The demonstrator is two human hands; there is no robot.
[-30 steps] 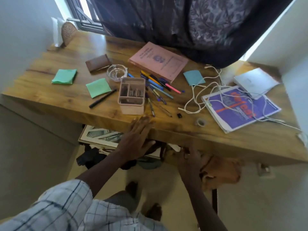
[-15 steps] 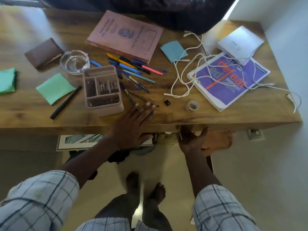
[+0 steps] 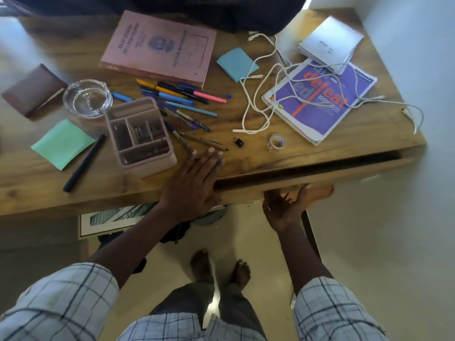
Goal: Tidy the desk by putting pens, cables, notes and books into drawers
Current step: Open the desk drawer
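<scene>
Your left hand [image 3: 194, 185] lies flat on the desk's [image 3: 110, 193] near edge, fingers straight, just near of the scattered pens [image 3: 182, 104]. Your right hand [image 3: 283, 210] hooks its fingers under the slightly open drawer [image 3: 320, 179]; the white cable [image 3: 240, 130] lies beyond it.

Fingertips of the right hand [image 3: 280, 210] hidden under the drawer [image 3: 307, 179] front; its inside too dark
</scene>
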